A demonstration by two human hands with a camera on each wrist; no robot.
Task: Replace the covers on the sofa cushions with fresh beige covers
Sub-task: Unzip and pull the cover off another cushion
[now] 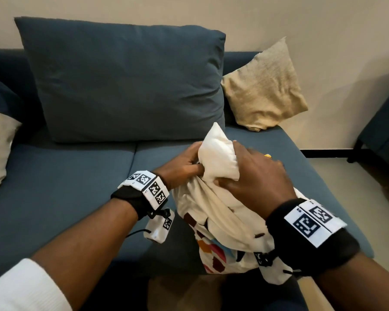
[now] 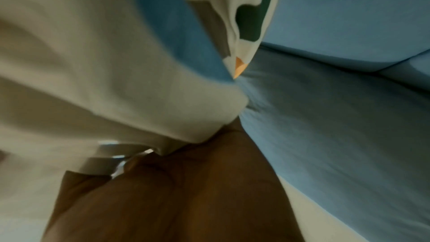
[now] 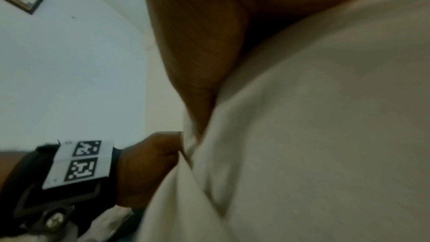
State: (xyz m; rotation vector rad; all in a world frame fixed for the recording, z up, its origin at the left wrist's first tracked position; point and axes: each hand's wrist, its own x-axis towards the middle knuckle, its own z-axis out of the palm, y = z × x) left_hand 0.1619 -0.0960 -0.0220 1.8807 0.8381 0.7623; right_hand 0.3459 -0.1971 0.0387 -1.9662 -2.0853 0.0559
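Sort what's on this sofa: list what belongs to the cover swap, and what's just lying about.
In the job:
white cushion insert, gripped by right hand
patterned old cover, held by left hand
beige cushion

Lying about:
big blue back cushion
sofa seat

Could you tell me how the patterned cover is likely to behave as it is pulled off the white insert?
The patterned cover looks floppy: it bunches in folds below both hands. The white insert probably squashes easily, since the right hand dents it.
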